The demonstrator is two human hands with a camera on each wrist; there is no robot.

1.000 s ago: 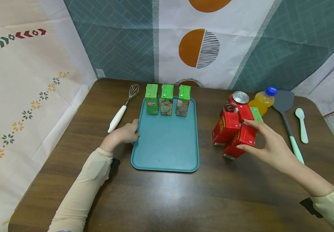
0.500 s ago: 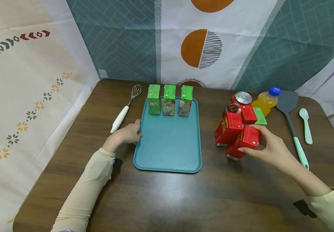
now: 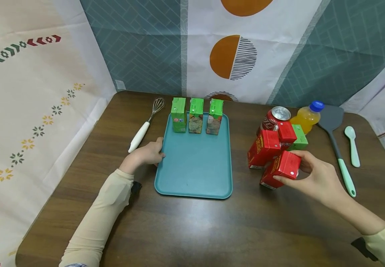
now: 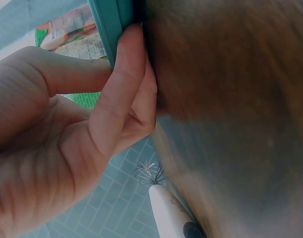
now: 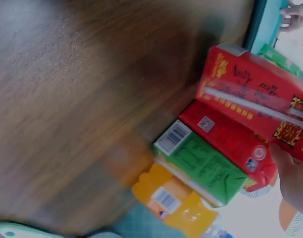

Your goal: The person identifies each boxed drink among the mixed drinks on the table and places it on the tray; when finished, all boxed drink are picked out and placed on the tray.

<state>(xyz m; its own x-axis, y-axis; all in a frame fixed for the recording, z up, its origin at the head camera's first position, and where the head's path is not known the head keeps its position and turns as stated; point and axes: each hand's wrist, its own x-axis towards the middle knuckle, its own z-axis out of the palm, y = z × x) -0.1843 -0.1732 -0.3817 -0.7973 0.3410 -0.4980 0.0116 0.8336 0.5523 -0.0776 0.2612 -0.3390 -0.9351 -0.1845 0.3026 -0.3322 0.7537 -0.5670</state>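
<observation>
Brown wood-grained table [image 3: 192,233] beneath, the left hand [image 3: 145,154] pinches a flat teal rectangular tray [image 3: 193,167] by its edge while the right hand [image 3: 319,181] grips a red box-shaped carton [image 3: 281,166] between thumb and fingers.

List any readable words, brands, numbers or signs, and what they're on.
No word, brand or number reads with certainty.
Held red carton: gold and black characters, too blurred.
Red carton behind it: QR code; print too small.
Green carton: barcode; dark print blurred.
Orange bottle: barcode, digits unreadable.
Red can: white lettering, too small.
Three green cartons in a row: print too small.
Whisk handle: faint mark, illegible.
</observation>
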